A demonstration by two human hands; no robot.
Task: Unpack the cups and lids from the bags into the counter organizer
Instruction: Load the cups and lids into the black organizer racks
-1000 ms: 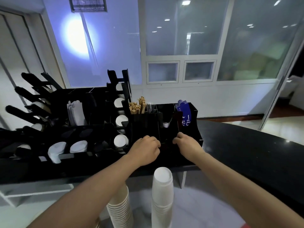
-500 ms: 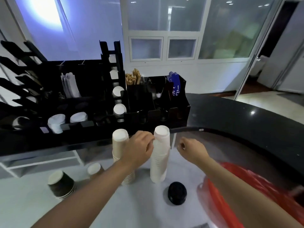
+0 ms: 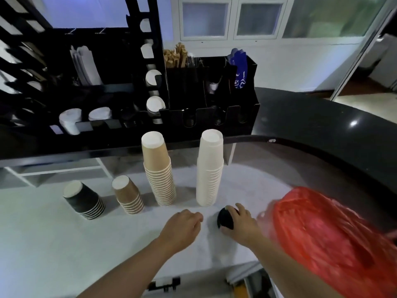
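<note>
On the white lower counter (image 3: pixel 43 244) stand several upside-down cup stacks: a short black stack (image 3: pixel 84 200), a short brown stack (image 3: pixel 128 195), a tall tan stack (image 3: pixel 160 168) and a tall white stack (image 3: pixel 210 167). A black lid (image 3: pixel 224 219) lies in front of the white stack; my right hand (image 3: pixel 240 222) grips it with curled fingers. My left hand (image 3: pixel 182 229) hovers just left of it, fingers loosely curled, holding nothing. The black counter organizer (image 3: pixel 210 117) sits on the raised ledge behind, with white lids (image 3: pixel 153 105) in its slots.
A red plastic bag (image 3: pixel 335 239) lies at the right on the counter. The organizer holds wooden stirrers (image 3: pixel 175 55), white sleeves (image 3: pixel 86 65) and blue packets (image 3: pixel 239 65). A curved black countertop (image 3: pixel 322 130) runs along the right.
My view has tilted down from the organizer to the lower counter. Both hands came down from the cup tops; my right hand has taken hold of the black lid.
</note>
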